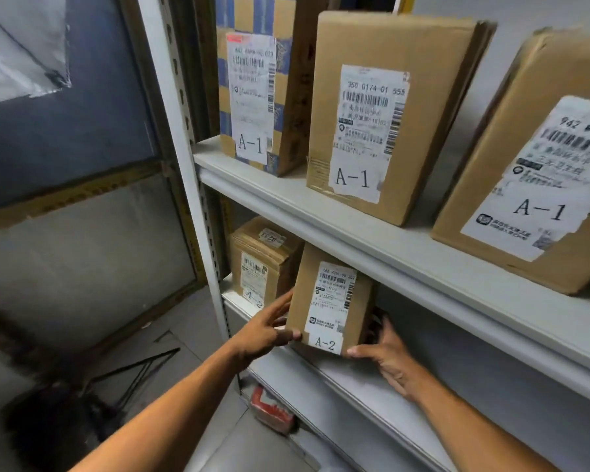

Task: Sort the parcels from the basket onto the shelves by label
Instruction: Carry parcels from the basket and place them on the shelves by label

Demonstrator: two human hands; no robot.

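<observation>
A small brown parcel (331, 301) labelled A-2 is held upright at the front edge of the lower shelf (361, 386), gripped on its sides by the curled fingers of the left hand (266, 332) and the right hand (385, 356). Just beside it, another A-2 box (263, 264) is stood further in. Three A-1 boxes are lined along the upper shelf (321, 219). A grey tiled floor (171, 321) and a dark panelled wall (65, 137) are seen to the left.

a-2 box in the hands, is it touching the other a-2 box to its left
Apart. The head view shows a strip of shelf and the left hand between the held box and the other box.
</observation>
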